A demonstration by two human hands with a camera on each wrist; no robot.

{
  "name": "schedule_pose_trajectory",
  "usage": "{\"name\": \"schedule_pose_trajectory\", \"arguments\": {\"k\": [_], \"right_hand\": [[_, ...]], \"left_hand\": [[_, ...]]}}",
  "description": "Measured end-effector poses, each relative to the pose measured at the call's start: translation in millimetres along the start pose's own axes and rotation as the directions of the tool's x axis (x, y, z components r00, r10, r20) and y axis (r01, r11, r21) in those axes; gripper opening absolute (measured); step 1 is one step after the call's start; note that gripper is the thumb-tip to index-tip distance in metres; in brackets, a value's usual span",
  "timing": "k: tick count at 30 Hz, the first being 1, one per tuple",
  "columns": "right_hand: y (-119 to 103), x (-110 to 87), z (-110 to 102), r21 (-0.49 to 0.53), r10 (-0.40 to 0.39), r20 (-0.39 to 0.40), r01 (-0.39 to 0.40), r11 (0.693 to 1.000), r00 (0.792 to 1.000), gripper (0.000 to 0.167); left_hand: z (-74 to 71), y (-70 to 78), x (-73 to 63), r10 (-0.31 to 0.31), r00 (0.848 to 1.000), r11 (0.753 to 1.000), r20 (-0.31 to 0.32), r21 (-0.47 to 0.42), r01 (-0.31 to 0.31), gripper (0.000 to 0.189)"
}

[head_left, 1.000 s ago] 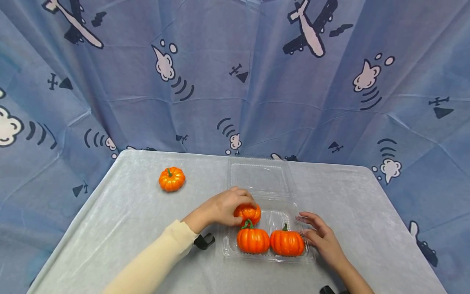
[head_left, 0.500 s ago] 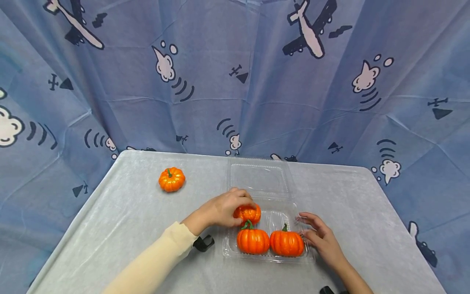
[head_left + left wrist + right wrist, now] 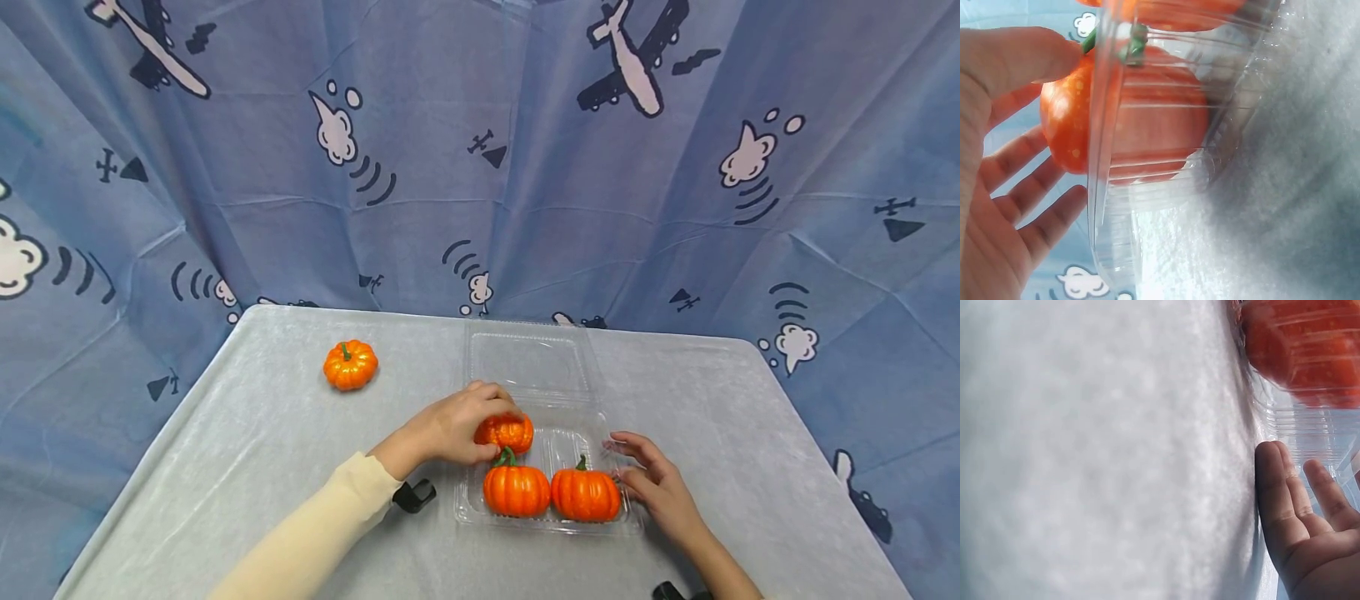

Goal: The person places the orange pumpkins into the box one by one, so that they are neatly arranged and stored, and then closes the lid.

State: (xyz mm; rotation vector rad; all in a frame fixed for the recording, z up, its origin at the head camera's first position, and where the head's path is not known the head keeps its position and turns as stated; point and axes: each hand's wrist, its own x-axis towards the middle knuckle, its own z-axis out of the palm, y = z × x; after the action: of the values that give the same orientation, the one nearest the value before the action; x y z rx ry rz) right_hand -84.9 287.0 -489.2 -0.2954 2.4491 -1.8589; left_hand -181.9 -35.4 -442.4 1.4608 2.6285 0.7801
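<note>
An orange toy pumpkin (image 3: 512, 434) sits at the back left of a clear plastic clamshell box (image 3: 564, 447). My left hand (image 3: 463, 423) holds it, fingers over the far side and thumb near its stem. Through the box wall in the left wrist view, the held pumpkin (image 3: 1160, 112) shows its green stem. Two more pumpkins stand side by side along the box's front: a left one (image 3: 517, 492) and a right one (image 3: 586, 496). Against the box's right wall rests my right hand (image 3: 662, 490), its fingers fairly straight in the right wrist view.
The box's lid (image 3: 529, 364) lies folded back behind it. Another small pumpkin (image 3: 350, 365) stands at the back left of the white-covered table (image 3: 247, 450). A blue curtain (image 3: 420, 167) printed with planes hangs behind the table.
</note>
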Motion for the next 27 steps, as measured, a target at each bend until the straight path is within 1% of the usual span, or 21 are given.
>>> {"name": "schedule_pose_trajectory", "arguments": {"k": [5,9,12,15,19,22,27], "right_hand": [[0,0.4,0,0.004,-0.007,0.001,0.007,1.000,1.000,0.044],[0,0.6,0,0.000,-0.012,0.001,0.012,1.000,1.000,0.044],[1,0.1,-1,0.002,-0.015,0.001,0.015,1.000,1.000,0.044],[1,1.0,0,0.003,-0.020,0.006,0.020,1.000,1.000,0.044],[1,-0.1,0,-0.013,-0.008,-0.005,0.008,1.000,1.000,0.044],[1,-1.4,0,-0.029,0.016,-0.018,-0.017,0.999,1.000,0.044],[0,-0.3,1,-0.032,0.038,-0.019,-0.039,0.999,0.999,0.044]], "left_hand": [[-4.0,-1.0,-3.2,-0.019,1.000,1.000,-0.021,-0.023,0.018,0.042],[-5.4,-3.1,-8.1,-0.027,0.998,0.999,-0.060,-0.021,0.026,0.041],[-6.2,-4.7,-13.0,-0.058,0.993,0.998,-0.101,-0.006,0.058,0.039],[-9.4,-6.5,-20.2,-0.105,0.983,0.994,-0.151,-0.005,0.106,0.037],[-14.2,-9.9,-30.4,-0.172,0.960,0.985,-0.220,-0.019,0.172,0.036],[-17.8,-14.7,-38.2,-0.216,0.935,0.976,-0.280,-0.025,0.218,0.036],[-28.6,-23.5,-53.0,-0.262,0.892,0.963,-0.369,-0.044,0.265,0.034]]}}
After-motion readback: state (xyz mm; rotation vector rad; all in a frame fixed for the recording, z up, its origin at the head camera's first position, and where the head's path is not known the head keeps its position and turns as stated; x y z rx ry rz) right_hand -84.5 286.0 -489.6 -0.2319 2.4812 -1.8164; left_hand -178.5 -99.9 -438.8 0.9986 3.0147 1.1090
